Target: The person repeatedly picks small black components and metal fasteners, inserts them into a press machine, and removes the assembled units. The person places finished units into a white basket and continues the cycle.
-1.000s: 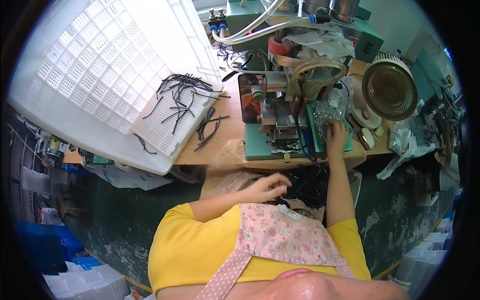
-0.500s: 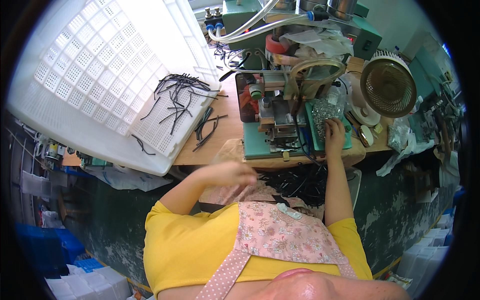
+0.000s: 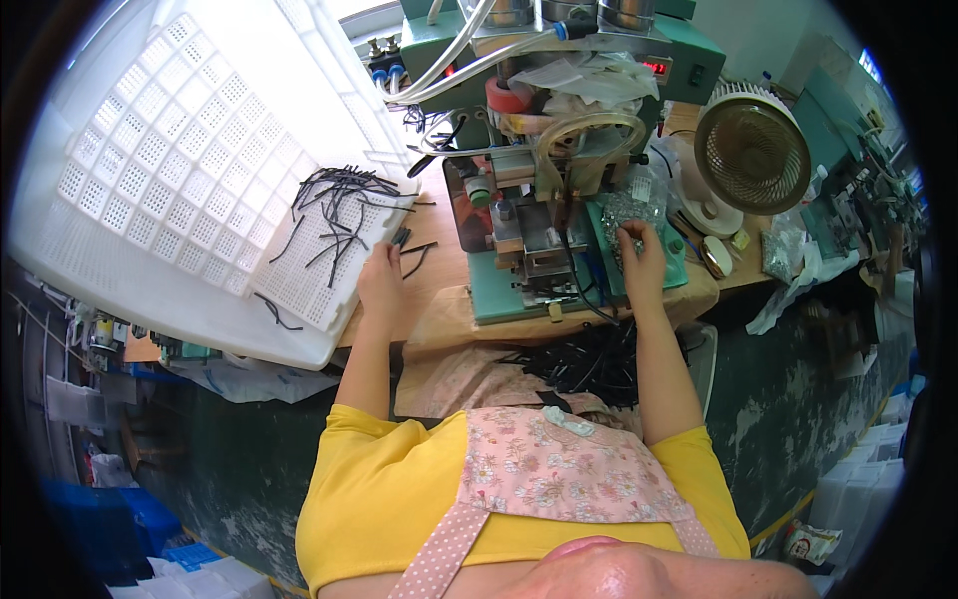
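Since the earlier frames, the left hand [image 3: 381,285] has swung from above the lap to the strips [image 3: 419,258] on the table [image 3: 439,272]; the right hand [image 3: 644,262] has stayed by the bag [image 3: 639,198]. Nearest, a black heap [image 3: 589,367] lies below the table's near edge. Farther, the left fingers close narrow at the strips, right of the basket [image 3: 331,344]; I cannot tell whether they grip one. The right fingers curl at the bag's shiny bits; any held is hidden. Picking up parts seems the step in hand; next likely calls for a clean pinch, lifted past the basket's rim. Bare table gives room rightward; the machine [image 3: 494,290] crowds the right hand's left, with the fan [image 3: 753,155] beyond.
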{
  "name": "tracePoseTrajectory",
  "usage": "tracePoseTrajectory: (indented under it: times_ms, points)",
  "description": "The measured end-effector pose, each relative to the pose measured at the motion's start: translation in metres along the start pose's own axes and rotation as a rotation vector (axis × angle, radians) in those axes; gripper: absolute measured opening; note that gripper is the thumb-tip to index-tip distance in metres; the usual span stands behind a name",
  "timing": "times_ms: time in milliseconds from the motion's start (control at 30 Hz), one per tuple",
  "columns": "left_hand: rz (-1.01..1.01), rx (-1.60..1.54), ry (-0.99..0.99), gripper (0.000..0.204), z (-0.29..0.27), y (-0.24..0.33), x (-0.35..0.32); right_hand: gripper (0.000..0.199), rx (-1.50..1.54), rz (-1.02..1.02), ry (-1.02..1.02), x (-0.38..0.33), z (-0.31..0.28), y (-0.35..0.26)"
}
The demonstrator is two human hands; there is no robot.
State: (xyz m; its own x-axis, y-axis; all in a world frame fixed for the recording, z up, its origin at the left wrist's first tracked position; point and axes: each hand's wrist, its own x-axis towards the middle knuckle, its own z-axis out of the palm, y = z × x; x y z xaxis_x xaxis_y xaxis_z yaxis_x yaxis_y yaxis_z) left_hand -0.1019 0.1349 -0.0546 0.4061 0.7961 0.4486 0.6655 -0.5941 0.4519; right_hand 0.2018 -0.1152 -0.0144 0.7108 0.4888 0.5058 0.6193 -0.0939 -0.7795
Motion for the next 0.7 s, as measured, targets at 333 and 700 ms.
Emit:
tracePoseTrajectory:
  times_ms: [333,700]
  points:
    - [0.486,-0.752,0.142,0.017,-0.091,0.170,0.018,0.014,0.298,0.048,-0.224,0.016,0.004,-0.077]
    - [0.188,-1.201,-0.040,0.018,-0.073,0.180,0.024,0.019,0.434,0.132,-0.197,0.002,0.032,-0.081]
